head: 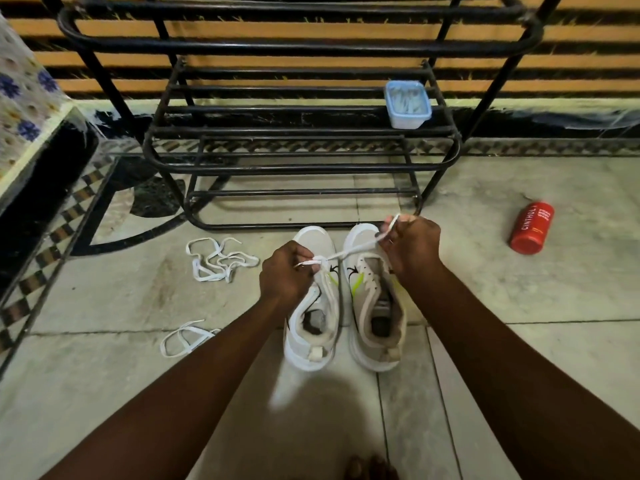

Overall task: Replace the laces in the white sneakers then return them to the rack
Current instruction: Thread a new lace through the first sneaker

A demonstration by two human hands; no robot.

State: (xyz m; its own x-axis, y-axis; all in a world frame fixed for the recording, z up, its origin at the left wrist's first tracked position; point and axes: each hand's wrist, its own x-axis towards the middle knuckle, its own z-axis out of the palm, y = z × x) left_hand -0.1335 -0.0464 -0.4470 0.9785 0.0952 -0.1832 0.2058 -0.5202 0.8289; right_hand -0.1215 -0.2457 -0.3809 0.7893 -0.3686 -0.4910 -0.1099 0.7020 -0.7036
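Note:
Two white sneakers stand side by side on the floor, toes toward the rack: the left sneaker (313, 327) and the right sneaker (375, 317). A white lace (349, 251) runs taut from the left sneaker's eyelets up to the right. My left hand (285, 275) pinches one end of it over the left sneaker. My right hand (410, 244) grips the other end above the right sneaker's toe. The right sneaker's eyelets show no lace. The black metal shoe rack (301, 133) stands just beyond the shoes.
Two loose white laces lie on the floor to the left, one lace (221, 259) farther away and one lace (183, 339) nearer. A blue plastic box (408, 105) sits on the rack's shelf. A red can (531, 228) lies on the floor at right. A patterned cloth-covered ledge (24, 109) stands at left.

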